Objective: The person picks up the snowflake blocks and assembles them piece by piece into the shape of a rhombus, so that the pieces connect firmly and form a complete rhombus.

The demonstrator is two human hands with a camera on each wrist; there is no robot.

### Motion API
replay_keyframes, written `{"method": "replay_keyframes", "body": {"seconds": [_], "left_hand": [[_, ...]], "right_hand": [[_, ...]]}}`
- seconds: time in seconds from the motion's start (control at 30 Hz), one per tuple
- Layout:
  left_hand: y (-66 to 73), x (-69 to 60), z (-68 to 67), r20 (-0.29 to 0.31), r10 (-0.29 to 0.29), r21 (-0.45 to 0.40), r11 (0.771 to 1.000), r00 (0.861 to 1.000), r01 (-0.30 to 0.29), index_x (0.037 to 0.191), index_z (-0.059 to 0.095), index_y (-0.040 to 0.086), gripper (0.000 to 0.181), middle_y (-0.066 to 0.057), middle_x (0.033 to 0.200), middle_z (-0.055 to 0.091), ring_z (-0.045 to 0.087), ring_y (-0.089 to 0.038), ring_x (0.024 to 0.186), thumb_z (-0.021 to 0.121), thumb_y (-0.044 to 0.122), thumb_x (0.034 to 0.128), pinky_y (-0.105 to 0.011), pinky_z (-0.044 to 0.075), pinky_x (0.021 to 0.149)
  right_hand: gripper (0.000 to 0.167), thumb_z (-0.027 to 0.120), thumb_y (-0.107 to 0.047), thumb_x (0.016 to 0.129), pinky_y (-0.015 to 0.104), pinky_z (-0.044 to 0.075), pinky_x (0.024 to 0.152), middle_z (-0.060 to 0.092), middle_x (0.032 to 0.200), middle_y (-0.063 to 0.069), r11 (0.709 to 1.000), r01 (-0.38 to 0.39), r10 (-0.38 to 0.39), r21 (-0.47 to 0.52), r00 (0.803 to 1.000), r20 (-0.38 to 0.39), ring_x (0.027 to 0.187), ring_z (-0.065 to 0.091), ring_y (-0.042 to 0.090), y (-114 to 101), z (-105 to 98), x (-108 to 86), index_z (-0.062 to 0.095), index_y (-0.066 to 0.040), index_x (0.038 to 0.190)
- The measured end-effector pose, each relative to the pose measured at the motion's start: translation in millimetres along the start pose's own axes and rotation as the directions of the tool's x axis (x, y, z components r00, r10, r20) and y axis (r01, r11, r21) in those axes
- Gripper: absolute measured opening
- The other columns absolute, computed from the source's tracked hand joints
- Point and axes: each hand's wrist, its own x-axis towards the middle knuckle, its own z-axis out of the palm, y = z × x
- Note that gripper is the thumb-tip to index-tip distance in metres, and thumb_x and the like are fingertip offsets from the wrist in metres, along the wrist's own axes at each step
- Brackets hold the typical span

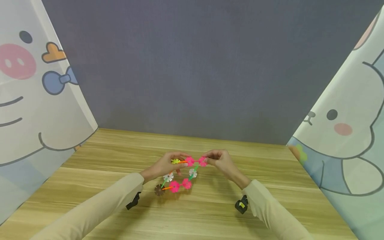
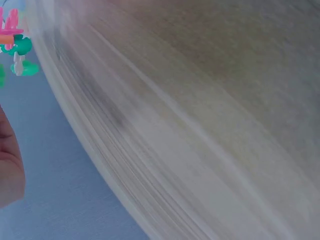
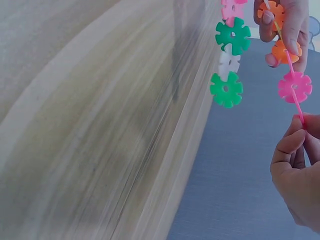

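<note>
A chain of notched plastic snowflake discs [image 1: 174, 186], in pink, white, green, orange, yellow and brown, is held above the table and bends round into a loop shape. My left hand [image 1: 168, 164] grips its upper left stretch, by a yellow disc [image 1: 175, 161] and orange discs [image 3: 286, 51]. With thumb and fingers my right hand [image 1: 223, 163] pinches a pink disc [image 1: 202, 161] at the upper right. In the right wrist view, a green disc [image 3: 226, 90] ends the hanging side, apart from the pinched disc. The left wrist view catches only part of the left hand [image 2: 9, 165].
Under the hands lies a wood-grain table [image 1: 195, 216]. A dark grey panel [image 1: 192, 66] rises behind it, with cartoon-printed panels [image 1: 60, 120] at both sides. Black wrist devices [image 1: 241, 204] hang under the forearms.
</note>
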Motion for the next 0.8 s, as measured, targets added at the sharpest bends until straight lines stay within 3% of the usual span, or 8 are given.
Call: {"method": "replay_keyframes", "body": {"seconds": [0.1, 0.3, 0.47, 0.57, 0.67, 0.8], "left_hand": [[0.1, -0.1, -1.3, -0.005, 0.01, 0.022, 1.0, 1.0, -0.01, 0.126, 0.054, 0.021, 0.043, -0.011, 0.12, 0.056, 0.066, -0.025, 0.063, 0.062, 0.033, 0.086, -0.039, 0.049, 0.083], [-1.5, 0.5, -1.5, -0.022, 0.012, 0.024, 1.0, 1.0, -0.011, 0.122, 0.056, 0.019, 0.037, -0.01, 0.122, 0.056, 0.065, -0.03, 0.065, 0.062, 0.028, 0.0864, -0.042, 0.047, 0.086], [-2.4, 1.6, -1.6, -0.027, 0.018, 0.011, 1.0, 0.999, -0.018, 0.121, 0.057, 0.016, 0.035, -0.012, 0.121, 0.056, 0.062, -0.037, 0.065, 0.062, 0.024, 0.0869, -0.038, 0.052, 0.068], [-2.3, 2.3, -1.5, -0.034, 0.003, 0.01, 1.0, 0.999, -0.002, 0.121, 0.057, 0.018, 0.034, -0.011, 0.121, 0.056, 0.06, -0.039, 0.068, 0.061, 0.024, 0.0875, -0.029, 0.047, 0.05], [-1.5, 2.8, -0.6, -0.046, -0.017, 0.026, 0.999, 0.999, 0.019, 0.121, 0.057, 0.022, 0.034, -0.009, 0.119, 0.056, 0.06, -0.038, 0.069, 0.061, 0.027, 0.0877, -0.024, 0.039, 0.045], [0.8, 3.9, 1.5, -0.049, -0.023, 0.024, 0.999, 0.999, 0.024, 0.12, 0.058, 0.025, 0.033, -0.007, 0.112, 0.057, 0.055, -0.027, 0.06, 0.061, 0.03, 0.0871, -0.026, 0.042, 0.051]], "right_hand": [[0.019, 0.062, -0.004, 0.085, 0.037, 0.052, 0.076, 0.067, 0.093, 0.02, 1.0, -0.014, 0.014, 0.004, 1.0, -0.005, 0.072, 0.061, 0.009, -0.3, 0.4, -0.3, 0.065, 0.006, 0.101], [0.02, 0.062, -0.005, 0.085, 0.033, 0.051, 0.073, 0.067, 0.096, 0.017, 0.999, -0.04, 0.04, 0.011, 0.999, -0.02, 0.073, 0.06, 0.009, -1.1, 1.7, -0.9, 0.065, 0.005, 0.102], [0.02, 0.062, -0.005, 0.085, 0.038, 0.051, 0.076, 0.068, 0.095, 0.015, 0.999, -0.045, 0.045, 0.007, 0.998, -0.037, 0.074, 0.06, 0.009, -1.7, 2.5, -0.9, 0.066, 0.004, 0.102], [0.019, 0.062, -0.005, 0.085, 0.036, 0.05, 0.075, 0.068, 0.093, 0.014, 0.999, -0.044, 0.044, 0.003, 0.998, -0.047, 0.074, 0.06, 0.009, -1.9, 2.9, -0.6, 0.066, 0.003, 0.101], [0.019, 0.062, -0.005, 0.084, 0.032, 0.05, 0.072, 0.068, 0.092, 0.015, 0.999, -0.041, 0.042, 0.007, 0.998, -0.056, 0.073, 0.059, 0.01, -1.9, 3.7, -0.1, 0.066, 0.004, 0.101], [0.019, 0.062, -0.003, 0.084, 0.03, 0.051, 0.071, 0.068, 0.091, 0.015, 0.999, -0.038, 0.039, 0.009, 0.997, -0.07, 0.073, 0.06, 0.01, -2.7, 5.0, 0.4, 0.066, 0.004, 0.101]]}}
